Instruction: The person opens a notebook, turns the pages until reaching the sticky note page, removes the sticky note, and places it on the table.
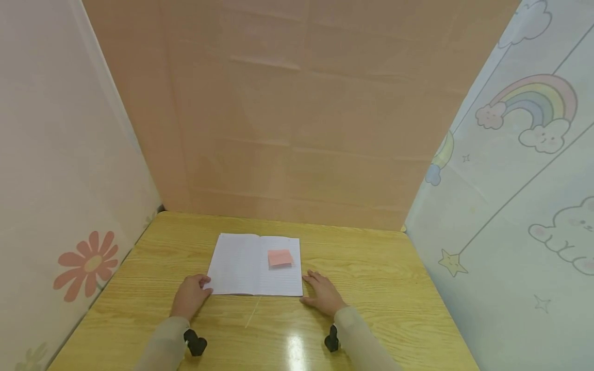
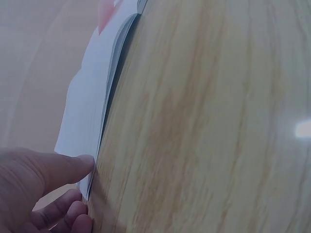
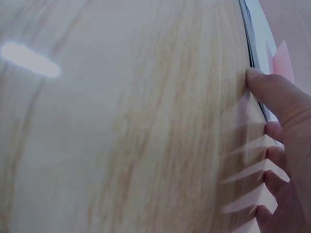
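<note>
An open notebook with lined white pages lies on the wooden table. On its right page is a pink sticky note, whose edge stands up from the paper in the right wrist view. My left hand holds the notebook's near left corner, thumb over the page and the other fingers curled at the side edge. At the near right corner, my right hand rests with fingers spread along the right edge. Its thumb touches the front edge.
The yellowish wooden table reaches back to an orange-brown backdrop. Patterned panels enclose the right side, and a panel with a red flower stands on the left. Black wrist devices sit at both cuffs.
</note>
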`<state>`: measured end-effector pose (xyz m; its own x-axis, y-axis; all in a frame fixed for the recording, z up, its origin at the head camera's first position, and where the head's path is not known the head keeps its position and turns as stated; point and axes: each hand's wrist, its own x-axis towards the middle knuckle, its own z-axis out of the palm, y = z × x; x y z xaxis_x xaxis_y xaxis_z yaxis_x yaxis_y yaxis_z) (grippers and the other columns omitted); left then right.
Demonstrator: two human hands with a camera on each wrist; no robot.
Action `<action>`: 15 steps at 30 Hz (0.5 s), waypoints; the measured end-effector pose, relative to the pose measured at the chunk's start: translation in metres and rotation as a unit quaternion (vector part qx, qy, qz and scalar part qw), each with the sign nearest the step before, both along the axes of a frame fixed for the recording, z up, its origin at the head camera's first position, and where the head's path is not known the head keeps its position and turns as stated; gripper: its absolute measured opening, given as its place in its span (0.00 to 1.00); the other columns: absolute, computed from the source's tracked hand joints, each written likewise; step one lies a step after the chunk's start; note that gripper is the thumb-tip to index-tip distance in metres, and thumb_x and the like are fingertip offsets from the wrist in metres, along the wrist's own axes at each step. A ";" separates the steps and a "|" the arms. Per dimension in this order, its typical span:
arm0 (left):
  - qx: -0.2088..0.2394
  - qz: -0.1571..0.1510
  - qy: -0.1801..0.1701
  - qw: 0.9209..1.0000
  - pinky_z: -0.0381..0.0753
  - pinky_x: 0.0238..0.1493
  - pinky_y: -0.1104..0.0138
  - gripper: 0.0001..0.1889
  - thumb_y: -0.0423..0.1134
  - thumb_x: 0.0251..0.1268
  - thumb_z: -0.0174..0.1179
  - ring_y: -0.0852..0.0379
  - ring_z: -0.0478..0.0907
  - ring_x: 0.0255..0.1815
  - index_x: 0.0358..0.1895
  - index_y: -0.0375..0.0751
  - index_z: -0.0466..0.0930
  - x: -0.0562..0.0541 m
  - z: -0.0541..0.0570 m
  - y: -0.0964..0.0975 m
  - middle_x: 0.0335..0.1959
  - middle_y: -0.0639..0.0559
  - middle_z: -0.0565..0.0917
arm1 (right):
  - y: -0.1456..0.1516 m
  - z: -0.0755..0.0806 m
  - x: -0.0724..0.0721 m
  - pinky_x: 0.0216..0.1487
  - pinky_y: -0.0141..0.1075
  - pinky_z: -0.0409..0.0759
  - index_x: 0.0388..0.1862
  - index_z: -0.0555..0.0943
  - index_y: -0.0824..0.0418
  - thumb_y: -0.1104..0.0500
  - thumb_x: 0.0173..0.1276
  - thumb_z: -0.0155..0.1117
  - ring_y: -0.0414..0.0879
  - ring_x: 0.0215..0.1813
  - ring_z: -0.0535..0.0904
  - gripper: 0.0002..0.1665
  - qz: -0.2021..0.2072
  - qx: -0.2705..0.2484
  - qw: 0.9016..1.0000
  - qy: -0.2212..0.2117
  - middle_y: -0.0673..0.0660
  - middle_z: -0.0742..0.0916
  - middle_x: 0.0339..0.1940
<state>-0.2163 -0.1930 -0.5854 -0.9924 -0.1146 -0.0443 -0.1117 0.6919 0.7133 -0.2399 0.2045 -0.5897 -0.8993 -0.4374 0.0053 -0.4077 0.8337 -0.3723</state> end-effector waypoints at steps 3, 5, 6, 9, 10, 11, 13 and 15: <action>-0.005 -0.004 0.000 1.000 0.77 0.50 0.47 0.14 0.31 0.55 0.66 0.41 0.79 0.48 0.46 0.30 0.82 -0.001 0.000 -0.001 0.43 0.35 0.83 | 0.000 -0.001 0.000 0.71 0.57 0.60 0.69 0.69 0.60 0.40 0.63 0.65 0.62 0.73 0.62 0.41 0.001 0.000 1.000 0.002 0.62 0.69 0.73; -0.007 -0.007 -0.001 1.000 0.77 0.50 0.47 0.14 0.31 0.56 0.66 0.40 0.79 0.48 0.46 0.30 0.82 -0.002 0.000 -0.001 0.43 0.35 0.83 | 0.000 -0.001 0.000 0.71 0.57 0.60 0.69 0.69 0.60 0.40 0.63 0.66 0.62 0.73 0.61 0.41 0.000 -0.001 1.000 0.001 0.62 0.69 0.73; -0.008 -0.007 -0.003 1.000 0.77 0.50 0.47 0.14 0.31 0.56 0.66 0.40 0.79 0.48 0.46 0.30 0.82 -0.002 0.001 -0.001 0.43 0.35 0.83 | 0.000 -0.001 0.000 0.71 0.57 0.60 0.69 0.69 0.60 0.41 0.63 0.66 0.62 0.73 0.61 0.41 0.000 -0.001 1.000 0.000 0.62 0.69 0.73; -0.010 -0.010 -0.008 1.000 0.77 0.50 0.47 0.14 0.31 0.56 0.66 0.40 0.79 0.48 0.46 0.29 0.82 -0.002 0.002 0.000 0.44 0.35 0.83 | 0.000 0.000 0.000 0.71 0.58 0.60 0.69 0.69 0.61 0.41 0.63 0.66 0.62 0.73 0.61 0.41 -0.001 -0.002 1.000 -0.002 0.63 0.68 0.73; -0.011 -0.009 -0.010 1.000 0.77 0.50 0.47 0.14 0.31 0.56 0.66 0.40 0.79 0.48 0.46 0.29 0.82 -0.001 0.003 0.000 0.44 0.35 0.83 | 0.000 0.000 0.000 0.71 0.58 0.60 0.69 0.69 0.61 0.41 0.63 0.66 0.62 0.74 0.61 0.41 -0.002 -0.002 1.000 -0.002 0.62 0.68 0.73; -0.013 -0.010 -0.010 1.000 0.77 0.50 0.47 0.14 0.31 0.56 0.66 0.40 0.79 0.48 0.46 0.30 0.82 -0.002 0.003 0.000 0.44 0.35 0.83 | 0.000 0.000 0.000 0.71 0.58 0.60 0.69 0.69 0.61 0.41 0.63 0.66 0.62 0.73 0.62 0.41 0.000 -0.001 1.000 0.000 0.63 0.69 0.73; -0.014 -0.010 -0.009 1.000 0.77 0.50 0.48 0.14 0.31 0.56 0.66 0.41 0.79 0.48 0.46 0.30 0.82 -0.001 0.003 0.000 0.43 0.35 0.83 | 0.000 -0.001 0.000 0.71 0.58 0.60 0.69 0.69 0.60 0.40 0.63 0.65 0.62 0.73 0.62 0.42 -0.001 0.000 1.000 0.000 0.62 0.69 0.73; -0.014 -0.011 -0.007 1.000 0.77 0.49 0.48 0.14 0.32 0.56 0.66 0.41 0.79 0.47 0.46 0.30 0.82 -0.001 0.003 0.000 0.43 0.35 0.83 | 0.000 -0.001 0.000 0.71 0.58 0.60 0.69 0.69 0.60 0.40 0.63 0.65 0.62 0.73 0.62 0.42 -0.001 0.000 1.000 0.001 0.62 0.69 0.73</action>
